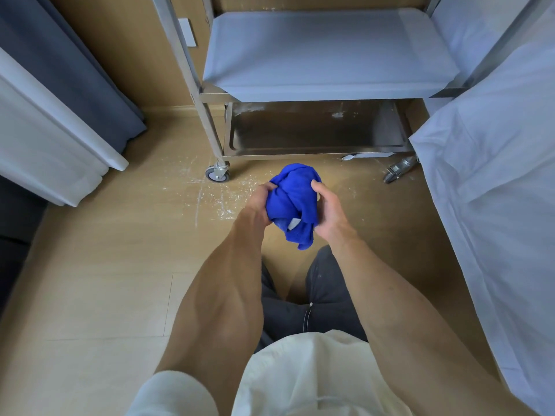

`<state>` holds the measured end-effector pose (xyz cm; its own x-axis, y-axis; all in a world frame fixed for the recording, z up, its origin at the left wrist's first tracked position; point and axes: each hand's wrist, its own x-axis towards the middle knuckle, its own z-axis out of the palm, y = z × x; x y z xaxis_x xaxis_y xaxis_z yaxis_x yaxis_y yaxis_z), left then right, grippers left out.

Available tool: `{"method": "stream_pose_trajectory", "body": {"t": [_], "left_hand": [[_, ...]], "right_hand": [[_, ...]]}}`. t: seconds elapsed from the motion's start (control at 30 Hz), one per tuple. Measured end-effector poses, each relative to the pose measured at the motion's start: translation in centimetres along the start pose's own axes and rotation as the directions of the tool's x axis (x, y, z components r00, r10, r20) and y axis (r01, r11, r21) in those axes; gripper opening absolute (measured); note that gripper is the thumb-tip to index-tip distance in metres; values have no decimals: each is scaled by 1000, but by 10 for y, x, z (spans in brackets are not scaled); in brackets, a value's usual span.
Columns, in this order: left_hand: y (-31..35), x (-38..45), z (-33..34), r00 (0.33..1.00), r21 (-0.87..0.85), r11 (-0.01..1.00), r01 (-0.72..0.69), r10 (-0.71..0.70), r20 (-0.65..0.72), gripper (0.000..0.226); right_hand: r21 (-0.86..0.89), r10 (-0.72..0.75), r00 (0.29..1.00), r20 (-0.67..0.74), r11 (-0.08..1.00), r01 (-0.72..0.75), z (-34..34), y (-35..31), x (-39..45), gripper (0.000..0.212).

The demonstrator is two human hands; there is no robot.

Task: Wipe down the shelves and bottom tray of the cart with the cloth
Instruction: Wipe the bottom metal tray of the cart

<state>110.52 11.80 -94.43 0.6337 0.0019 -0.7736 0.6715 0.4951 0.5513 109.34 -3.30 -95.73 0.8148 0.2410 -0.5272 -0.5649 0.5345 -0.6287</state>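
Cloth sits bunched mid-frame, our left hand and right hand both curled round it; bottom tray lies straight above in frame, dusty, about equally near either hand.

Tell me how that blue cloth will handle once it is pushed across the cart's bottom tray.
The cloth looks floppy: it sits bunched between the left hand and right hand, with a corner drooping below. It probably weighs little and flattens under pressure. Its nap likely drags rather than slides on the metal tray.
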Motion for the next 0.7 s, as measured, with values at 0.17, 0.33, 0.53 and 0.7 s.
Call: {"method": "stream_pose_trajectory", "body": {"t": [0.17, 0.33, 0.53, 0.7], "left_hand": [[4, 21, 4, 984, -69, 986, -150, 142, -106, 20], [19, 40, 13, 967, 404, 886, -229, 253, -6, 24], [11, 77, 39, 974, 321, 920, -227, 207, 94, 9], [29, 125, 69, 920, 463, 839, -287, 375, -110, 17]], "right_hand": [[-57, 58, 997, -53, 997, -61, -8, 12, 13, 66], [-119, -81, 947, -311, 992, 46, -8, 18, 47, 67], [-115, -159, 955, -252, 984, 134, -22, -3, 93, 44], [8, -187, 865, -466, 977, 215, -39, -19, 147, 37]]}}
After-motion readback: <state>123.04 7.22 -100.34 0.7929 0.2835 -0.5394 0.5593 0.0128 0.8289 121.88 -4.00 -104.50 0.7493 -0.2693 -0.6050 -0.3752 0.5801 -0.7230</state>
